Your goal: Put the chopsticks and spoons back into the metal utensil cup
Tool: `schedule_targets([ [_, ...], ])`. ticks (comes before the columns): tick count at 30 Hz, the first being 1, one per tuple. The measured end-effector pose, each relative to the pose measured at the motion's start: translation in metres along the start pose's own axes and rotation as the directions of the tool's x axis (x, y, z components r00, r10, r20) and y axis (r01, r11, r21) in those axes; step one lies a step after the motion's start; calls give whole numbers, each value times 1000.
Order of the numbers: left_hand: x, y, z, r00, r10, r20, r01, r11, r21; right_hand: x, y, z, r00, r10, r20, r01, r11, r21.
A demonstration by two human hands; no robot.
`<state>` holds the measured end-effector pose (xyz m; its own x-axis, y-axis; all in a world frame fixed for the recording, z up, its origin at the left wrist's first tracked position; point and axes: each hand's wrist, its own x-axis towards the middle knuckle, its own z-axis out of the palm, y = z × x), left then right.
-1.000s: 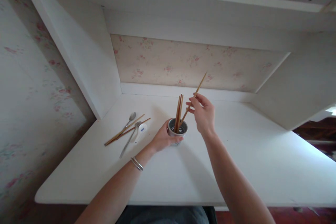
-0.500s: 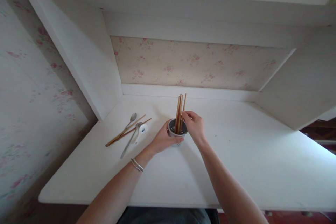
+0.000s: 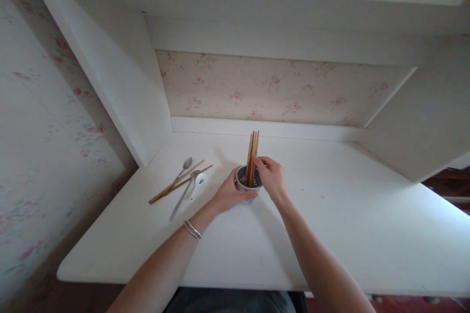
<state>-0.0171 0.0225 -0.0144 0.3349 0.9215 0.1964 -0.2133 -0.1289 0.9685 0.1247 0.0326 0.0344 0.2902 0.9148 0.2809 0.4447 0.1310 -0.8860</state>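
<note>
White desk [image 3: 323, 239], left hand [image 3: 227, 194] wrapped round a silver metal cup [image 3: 245, 189]. Right hand [image 3: 271, 176] pinches a slim tan wooden chopstick [image 3: 257, 145]; keep it upright imo.

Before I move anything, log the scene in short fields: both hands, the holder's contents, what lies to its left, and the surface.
Left hand: gripping the perforated metal utensil holder
Right hand: pinching the rightmost upright chopstick
Holder contents: upright wooden chopsticks; exact count unclear
Left of holder: loose chopsticks, two metal spoons, white ceramic spoon
Surface: white desk
</note>
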Motion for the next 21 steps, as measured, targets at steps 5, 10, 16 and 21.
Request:
schedule_targets([
  [5,0,0,0,1000,3,0,-3,1000,5,-3,7,-1,998,6,55,-9,998,60],
  [10,-1,5,1,999,34,6,-34,999,8,-15,23,-8,970,-42,240,-36,950,309],
  [16,-2,7,2,999,29,28,-29,1000,-6,-34,35,-11,859,-146,491,-128,867,482],
  [21,-2,9,4,999,38,30,-38,999,4,-36,31,-9,870,-151,470,-101,877,469],
])
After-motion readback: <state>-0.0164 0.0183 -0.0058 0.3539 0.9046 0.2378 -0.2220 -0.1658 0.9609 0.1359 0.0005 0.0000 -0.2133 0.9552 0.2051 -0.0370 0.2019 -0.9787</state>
